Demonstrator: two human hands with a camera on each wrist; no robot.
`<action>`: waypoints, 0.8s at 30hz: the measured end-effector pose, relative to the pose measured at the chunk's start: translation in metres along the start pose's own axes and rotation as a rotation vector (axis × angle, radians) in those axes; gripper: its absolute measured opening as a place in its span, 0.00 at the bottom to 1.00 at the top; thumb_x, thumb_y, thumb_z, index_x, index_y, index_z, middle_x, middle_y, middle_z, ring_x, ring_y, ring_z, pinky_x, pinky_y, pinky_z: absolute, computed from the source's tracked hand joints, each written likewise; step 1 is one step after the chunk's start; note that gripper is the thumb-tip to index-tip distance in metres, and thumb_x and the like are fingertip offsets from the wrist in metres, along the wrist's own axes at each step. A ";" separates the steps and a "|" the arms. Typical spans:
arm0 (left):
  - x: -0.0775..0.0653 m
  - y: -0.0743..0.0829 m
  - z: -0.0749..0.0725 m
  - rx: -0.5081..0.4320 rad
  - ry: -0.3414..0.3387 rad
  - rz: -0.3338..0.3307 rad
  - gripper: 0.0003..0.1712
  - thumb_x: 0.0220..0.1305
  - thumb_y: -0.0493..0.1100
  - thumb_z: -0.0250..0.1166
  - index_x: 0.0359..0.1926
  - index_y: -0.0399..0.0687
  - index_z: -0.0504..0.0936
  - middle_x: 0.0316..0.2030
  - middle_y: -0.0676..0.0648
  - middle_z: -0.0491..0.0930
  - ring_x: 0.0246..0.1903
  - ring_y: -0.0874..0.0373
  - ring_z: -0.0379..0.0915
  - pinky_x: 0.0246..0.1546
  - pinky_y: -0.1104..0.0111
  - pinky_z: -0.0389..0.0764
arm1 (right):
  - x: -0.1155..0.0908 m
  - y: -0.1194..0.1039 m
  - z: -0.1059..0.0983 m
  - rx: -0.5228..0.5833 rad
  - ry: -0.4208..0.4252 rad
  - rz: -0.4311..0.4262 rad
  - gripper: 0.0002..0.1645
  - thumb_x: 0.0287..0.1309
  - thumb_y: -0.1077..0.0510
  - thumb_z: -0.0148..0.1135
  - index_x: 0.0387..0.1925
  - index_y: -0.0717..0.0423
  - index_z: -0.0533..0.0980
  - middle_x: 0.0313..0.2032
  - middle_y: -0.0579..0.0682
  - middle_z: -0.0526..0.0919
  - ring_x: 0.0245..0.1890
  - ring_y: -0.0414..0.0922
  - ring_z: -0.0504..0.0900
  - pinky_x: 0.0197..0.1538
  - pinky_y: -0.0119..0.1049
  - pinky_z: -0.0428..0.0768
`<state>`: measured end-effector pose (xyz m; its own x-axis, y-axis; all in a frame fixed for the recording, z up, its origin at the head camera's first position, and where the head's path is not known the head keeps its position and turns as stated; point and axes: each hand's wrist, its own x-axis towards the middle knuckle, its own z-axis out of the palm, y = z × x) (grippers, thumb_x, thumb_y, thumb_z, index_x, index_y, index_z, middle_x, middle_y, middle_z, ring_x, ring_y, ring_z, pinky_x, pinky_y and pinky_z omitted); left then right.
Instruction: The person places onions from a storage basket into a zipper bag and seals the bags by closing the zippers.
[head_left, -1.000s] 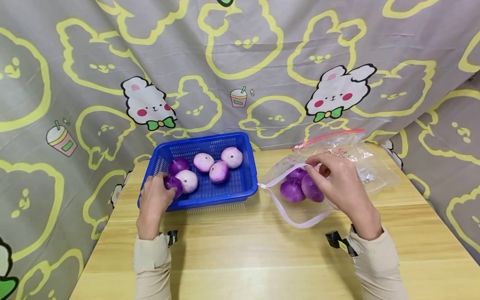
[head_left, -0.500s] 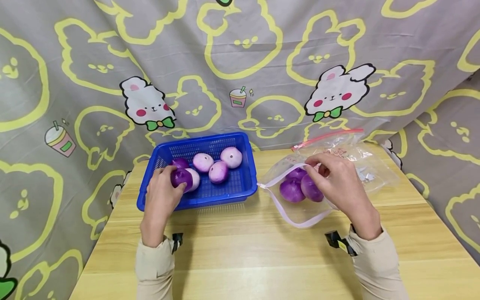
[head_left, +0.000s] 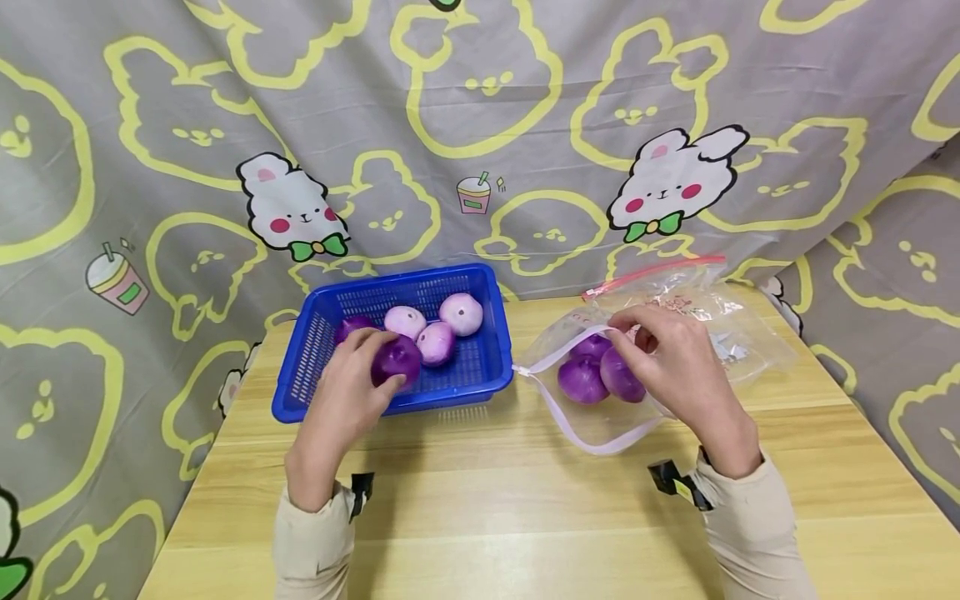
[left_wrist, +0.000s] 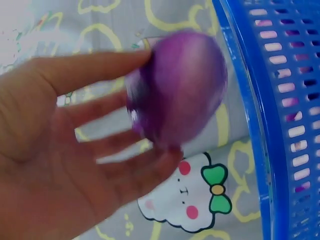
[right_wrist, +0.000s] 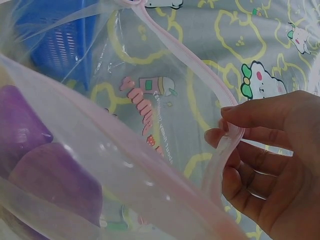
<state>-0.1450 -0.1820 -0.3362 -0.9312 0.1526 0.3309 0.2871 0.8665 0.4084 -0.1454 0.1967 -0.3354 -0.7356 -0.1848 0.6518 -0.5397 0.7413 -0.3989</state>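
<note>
Over the near side of the basket (head_left: pixel 450 395), the left hand (head_left: pixel 347 387) is observed grasping a purple onion (head_left: pixel 399 364) between thumb and fingers, while four other onions (head_left: pixel 437 344) are visible inside the basket, one purple at its left and three pale towards its middle and right. To the basket's right, the right hand (head_left: pixel 675 362) pinches the mouth edge of an open bag (head_left: pixel 600 450), with three purple onions (head_left: pixel 582 381) inside. Farther right of the basket, a red-zipped bag (head_left: pixel 761 354) lies on the table (head_left: pixel 480 517).
</note>
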 end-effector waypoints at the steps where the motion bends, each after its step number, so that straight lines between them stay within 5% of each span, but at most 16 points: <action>1: 0.000 0.001 0.001 0.000 -0.017 0.024 0.30 0.55 0.39 0.75 0.60 0.42 0.77 0.60 0.35 0.72 0.59 0.37 0.69 0.57 0.40 0.72 | 0.000 0.000 0.000 -0.001 0.001 0.000 0.06 0.53 0.68 0.71 0.34 0.57 0.84 0.26 0.46 0.82 0.24 0.39 0.74 0.29 0.28 0.72; 24: -0.022 0.054 -0.007 -0.050 0.004 0.266 0.33 0.55 0.46 0.77 0.62 0.50 0.77 0.64 0.45 0.72 0.62 0.47 0.69 0.57 0.49 0.76 | 0.000 0.000 0.001 0.006 -0.006 -0.004 0.06 0.54 0.68 0.70 0.34 0.58 0.84 0.25 0.47 0.82 0.23 0.39 0.74 0.28 0.34 0.73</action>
<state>-0.1069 -0.1417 -0.3153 -0.8210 0.3696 0.4352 0.5320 0.7719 0.3480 -0.1458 0.1960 -0.3354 -0.7361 -0.1913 0.6493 -0.5448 0.7367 -0.4005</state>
